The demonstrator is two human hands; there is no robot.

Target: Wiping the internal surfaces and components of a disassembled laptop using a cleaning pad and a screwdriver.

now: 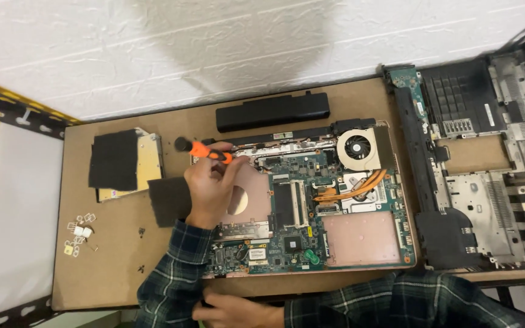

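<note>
Unscrewing underway: left hand (211, 185) clenched around screwdriver (205, 150) over laptop board (299, 212); right hand (235, 311) rested empty at table's (116, 255) near edge; steady downward pressure likely needed.

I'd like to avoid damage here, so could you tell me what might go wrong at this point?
1. The left hand works a screwdriver at the edge of the bare laptop board; a slip could gouge it.
2. The small parts lie loose near the table edge and could easily be knocked off.

One screwdriver (205, 151) — one battery (273, 111)
</note>
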